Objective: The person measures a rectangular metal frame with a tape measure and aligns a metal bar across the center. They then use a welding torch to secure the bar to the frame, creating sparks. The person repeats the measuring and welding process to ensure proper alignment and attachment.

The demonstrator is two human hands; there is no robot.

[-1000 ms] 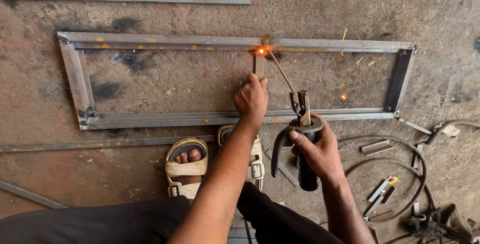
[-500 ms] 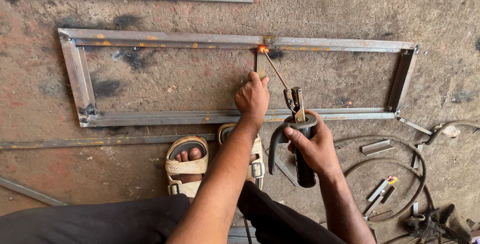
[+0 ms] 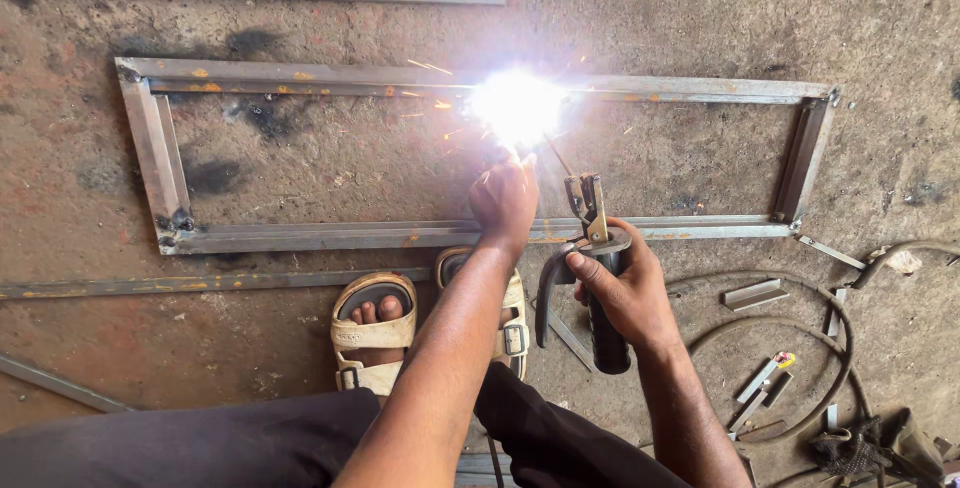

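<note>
Perhaps brighter arc flare (image 3: 516,105) on frame (image 3: 300,78)

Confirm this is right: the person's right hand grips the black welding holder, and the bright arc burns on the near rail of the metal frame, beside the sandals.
Not quite. The right hand does grip the black welding holder, but the bright arc burns on the far rail of the metal frame, away from the sandals. The head view shows it.

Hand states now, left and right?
Left hand: fingers curled near the arc; what it holds cannot be told.
Right hand: closed on black-handled welding electrode holder.
</note>
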